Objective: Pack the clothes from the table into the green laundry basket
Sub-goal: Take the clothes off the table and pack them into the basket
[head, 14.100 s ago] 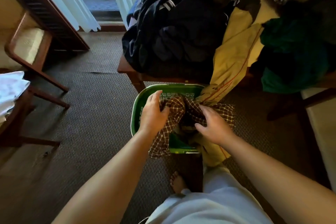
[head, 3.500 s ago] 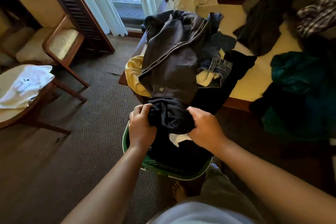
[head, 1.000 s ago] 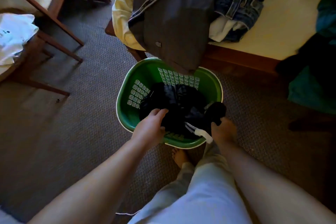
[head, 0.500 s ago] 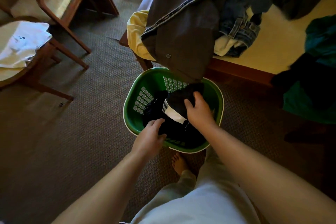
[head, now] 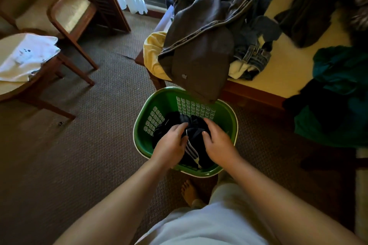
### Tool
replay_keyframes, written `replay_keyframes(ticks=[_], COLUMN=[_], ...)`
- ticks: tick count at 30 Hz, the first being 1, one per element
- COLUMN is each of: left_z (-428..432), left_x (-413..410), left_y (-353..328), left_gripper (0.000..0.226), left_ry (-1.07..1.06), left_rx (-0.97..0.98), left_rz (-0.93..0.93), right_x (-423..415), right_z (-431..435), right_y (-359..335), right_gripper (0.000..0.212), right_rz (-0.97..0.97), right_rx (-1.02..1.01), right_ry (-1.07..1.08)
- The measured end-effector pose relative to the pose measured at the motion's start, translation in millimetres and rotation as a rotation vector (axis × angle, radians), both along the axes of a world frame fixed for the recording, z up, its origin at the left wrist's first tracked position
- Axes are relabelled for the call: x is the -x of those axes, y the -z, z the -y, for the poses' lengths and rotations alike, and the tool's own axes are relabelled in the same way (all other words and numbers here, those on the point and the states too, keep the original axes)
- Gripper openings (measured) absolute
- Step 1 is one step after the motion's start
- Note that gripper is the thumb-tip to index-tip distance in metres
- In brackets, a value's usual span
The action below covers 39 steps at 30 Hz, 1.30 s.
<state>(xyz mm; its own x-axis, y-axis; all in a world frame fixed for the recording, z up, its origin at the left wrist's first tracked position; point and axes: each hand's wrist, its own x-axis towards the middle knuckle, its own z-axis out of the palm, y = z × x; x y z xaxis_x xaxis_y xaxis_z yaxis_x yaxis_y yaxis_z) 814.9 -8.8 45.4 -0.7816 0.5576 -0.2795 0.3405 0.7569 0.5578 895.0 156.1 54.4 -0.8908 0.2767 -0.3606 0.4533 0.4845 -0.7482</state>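
The green laundry basket (head: 229, 110) stands on the carpet against the table's front edge. A dark garment with white stripes (head: 192, 148) lies inside it. My left hand (head: 171, 143) and my right hand (head: 217, 144) rest side by side on this garment and press it down, fingers spread over the cloth. On the table (head: 278, 77) a grey-brown jacket (head: 199, 45) hangs over the edge above the basket. Beside it lie blue jeans (head: 253, 53), a yellow cloth (head: 153, 51), a teal garment (head: 338, 69) and a dark one (head: 310, 12).
A wooden chair (head: 69, 12) and a small round table with a white cloth (head: 25, 55) stand at the left on brown carpet. My bare foot (head: 188, 193) is just behind the basket. Curtains and a glass door are at the back.
My right hand has let go of the dark garment's raised fold and come down beside my left hand. Both now push the clothes flat in the basket.
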Motion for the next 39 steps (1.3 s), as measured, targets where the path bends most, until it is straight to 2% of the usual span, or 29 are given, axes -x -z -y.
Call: replay_keyframes(ticks=[4,10,19,23,26,29,32,34,37,39], left_z=[-24,-53,-109,-148,-183,-213,-229,-231,-222,-213], left_x=[20,52,114,156,193,231,252,256,264,268], left_y=[-31,-78,-121,-135,-145,-141,-124,-118,-120,-133], left_gripper=[0.053,0.054,0.070,0.099,0.132,0.147,0.139,0.121,0.075,0.060], left_ry=[0.033,0.050,0.010,-0.004,0.030,0.076,0.130,0.134,0.089,0.006], left_rx=[-0.116,-0.291,-0.390,-0.307,-0.083,0.142,0.300,0.292,0.075,-0.124], left_rz=[-0.077,-0.184,-0.246,-0.255,-0.284,-0.219,-0.152,-0.203,-0.329,-0.349], right_x=[16,45,88,111,132,159,186,202,223,236], right_z=[-4,-23,-83,-122,-151,-179,-202,-214,-225,-229], right_y=[-38,-92,-148,-159,-163,-160,-152,-146,-142,-142], right_gripper=[0.054,0.052,0.048,0.052,0.056,0.057,0.058,0.058,0.058,0.060], right_rz=[-0.107,-0.251,-0.361,-0.346,-0.317,-0.302,-0.295,-0.299,-0.302,-0.347], right_rx=[-0.103,-0.210,-0.333,-0.341,-0.326,-0.307,-0.236,-0.167,-0.145,-0.193], right_ry=[-0.053,-0.007,0.041,0.029,0.006,-0.034,-0.074,-0.079,-0.117,-0.133])
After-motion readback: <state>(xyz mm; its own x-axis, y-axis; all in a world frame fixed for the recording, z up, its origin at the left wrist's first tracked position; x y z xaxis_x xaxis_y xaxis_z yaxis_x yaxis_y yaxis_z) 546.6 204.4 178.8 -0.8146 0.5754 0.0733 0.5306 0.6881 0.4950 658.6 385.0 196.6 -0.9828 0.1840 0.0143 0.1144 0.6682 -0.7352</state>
